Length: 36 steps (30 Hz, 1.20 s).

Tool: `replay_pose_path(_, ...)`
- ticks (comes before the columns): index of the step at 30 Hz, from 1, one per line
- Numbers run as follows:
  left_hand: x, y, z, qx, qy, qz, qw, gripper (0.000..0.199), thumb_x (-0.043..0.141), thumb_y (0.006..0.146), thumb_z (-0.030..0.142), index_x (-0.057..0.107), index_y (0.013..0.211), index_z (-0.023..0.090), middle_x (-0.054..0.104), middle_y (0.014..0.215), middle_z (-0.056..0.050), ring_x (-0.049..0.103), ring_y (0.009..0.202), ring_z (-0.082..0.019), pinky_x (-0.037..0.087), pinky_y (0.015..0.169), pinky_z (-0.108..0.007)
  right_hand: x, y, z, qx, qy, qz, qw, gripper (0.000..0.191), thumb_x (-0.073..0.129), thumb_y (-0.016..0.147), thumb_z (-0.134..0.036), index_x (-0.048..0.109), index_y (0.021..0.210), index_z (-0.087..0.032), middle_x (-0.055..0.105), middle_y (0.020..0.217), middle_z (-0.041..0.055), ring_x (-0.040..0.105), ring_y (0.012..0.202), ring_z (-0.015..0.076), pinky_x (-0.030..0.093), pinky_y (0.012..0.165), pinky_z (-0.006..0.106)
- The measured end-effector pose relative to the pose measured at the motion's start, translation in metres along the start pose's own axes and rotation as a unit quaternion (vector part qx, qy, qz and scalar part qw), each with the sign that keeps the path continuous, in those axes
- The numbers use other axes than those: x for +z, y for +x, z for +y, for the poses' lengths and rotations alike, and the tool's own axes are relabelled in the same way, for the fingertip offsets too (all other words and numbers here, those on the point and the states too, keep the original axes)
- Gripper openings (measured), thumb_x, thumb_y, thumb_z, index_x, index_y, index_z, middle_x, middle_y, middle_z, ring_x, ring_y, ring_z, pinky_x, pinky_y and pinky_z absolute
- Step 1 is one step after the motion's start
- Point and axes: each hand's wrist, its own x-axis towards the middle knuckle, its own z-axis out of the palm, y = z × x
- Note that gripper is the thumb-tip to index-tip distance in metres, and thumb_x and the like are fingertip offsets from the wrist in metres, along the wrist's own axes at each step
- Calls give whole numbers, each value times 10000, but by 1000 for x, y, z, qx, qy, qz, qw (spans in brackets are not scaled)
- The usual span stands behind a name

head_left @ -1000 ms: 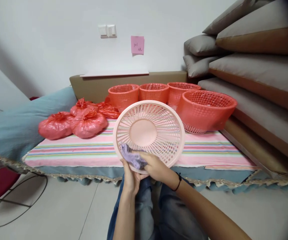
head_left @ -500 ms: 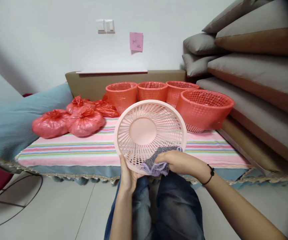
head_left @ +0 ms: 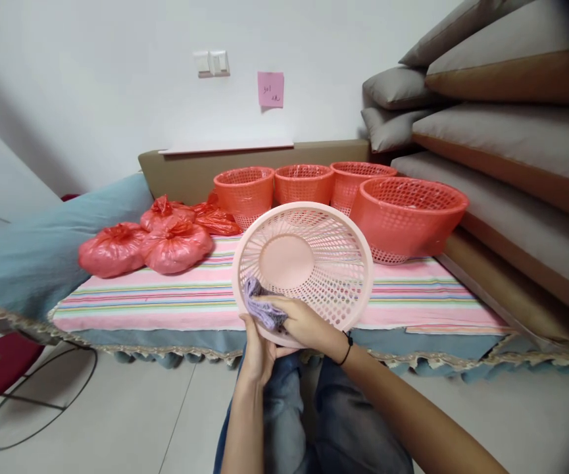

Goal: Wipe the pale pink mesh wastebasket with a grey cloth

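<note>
A pale pink perforated basket is tipped so that its inside faces me, over the front edge of the striped cloth. My left hand grips its rim at the lower left, thumb on the near side. A grey and purple cloth is bunched in my right hand, pressed against the inner wall at the basket's lower left. A black band circles my right wrist. Part of the rim behind my hands is hidden.
Several red baskets stand behind the pink one. Tied red plastic bags lie at left on the striped cloth. Grey and brown cushions are piled at right. A dark red stool stands at lower left.
My right hand has moved the cloth left along the inside of the basket, from the lower right to the lower left. My left hand keeps its hold on the rim. The view has shifted slightly.
</note>
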Motion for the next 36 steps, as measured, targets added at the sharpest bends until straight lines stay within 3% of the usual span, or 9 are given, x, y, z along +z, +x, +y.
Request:
replay_pose_path(5, 4, 1, -9, 26, -43, -14, 999, 808, 239, 897, 769, 476, 1468, 248, 663, 1315, -164, 642, 1199, -315, 550, 939, -529, -20, -15, -3, -16, -47, -81, 996, 756, 397, 593, 0, 712, 1242, -224, 684, 1312, 46, 611, 1222, 187, 453, 1077, 352)
replay_pose_path(13, 12, -1, -4, 59, -24, 21, 998, 662, 360, 938, 684, 530, 1424, 268, 703, 1245, -136, 725, 1031, -257, 624, 773, -368, -56, -38, -21, 27, -154, -182, 971, 725, 372, 569, 48, 758, 1116, -229, 735, 1190, 21, 652, 1131, 157, 476, 996, 277)
replay_pose_path(17, 7, 1, 2, 39, 29, 23, 999, 606, 475, 962, 555, 510, 1455, 204, 724, 1197, -181, 755, 913, -266, 631, 720, -369, -71, -48, -35, 81, -236, -184, 951, 632, 393, 582, 47, 771, 1018, -212, 764, 1051, 31, 687, 1009, 179, 501, 909, 271)
replay_pose_path(21, 7, 3, 2, 57, 86, 69, 992, 606, 640, 911, 389, 485, 1479, 244, 730, 1208, -142, 757, 918, -257, 623, 733, -346, -78, -46, -39, 110, -282, -133, 944, 647, 397, 614, 22, 746, 1113, -197, 750, 1155, 67, 672, 1084, 227, 498, 959, 337)
replay_pose_path(25, 14, 1, -1, 91, 99, 107, 985, 574, 630, 915, 379, 502, 1468, 289, 729, 1225, -107, 752, 953, -259, 620, 734, -343, -68, -26, -21, 80, -234, 20, 969, 715, 410, 657, 13, 636, 1303, -193, 661, 1342, 98, 595, 1237, 247, 442, 1069, 392)
replay_pose_path(27, 17, -1, -3, 101, 100, 117, 983, 540, 609, 928, 396, 531, 1446, 268, 727, 1228, -109, 740, 1007, -266, 620, 758, -349, -54, -11, -6, 51, -166, 97, 980, 685, 415, 701, 3, 598, 1332, -193, 633, 1379, 101, 569, 1271, 235, 422, 1096, 395)
replay_pose_path(29, 18, -2, -3, 103, 95, 117, 983, 527, 598, 934, 426, 546, 1433, 265, 714, 1258, -111, 720, 1070, -272, 615, 804, -366, -35, 2, 10, 35, -88, 134, 986, 630, 417, 743, -18, 589, 1326, -183, 636, 1373, 96, 574, 1265, 220, 421, 1102, 386)
replay_pose_path(32, 11, 0, -3, 95, 74, 106, 987, 527, 558, 942, 504, 569, 1416, 275, 680, 1321, -112, 682, 1157, -282, 601, 869, -383, -9, 10, 23, 32, -25, 102, 994, 658, 414, 752, -24, 558, 1373, -185, 611, 1413, 75, 552, 1304, 199, 395, 1135, 377)
replay_pose_path(36, -3, 5, -2, 74, 18, 72, 994, 547, 545, 930, 534, 582, 1408, 269, 672, 1330, -125, 642, 1223, -298, 586, 909, -388, 1, 0, 18, 43, -79, 25, 996, 825, 410, 699, 14, 482, 1477, -250, 542, 1493, 28, 481, 1389, 181, 345, 1175, 360)
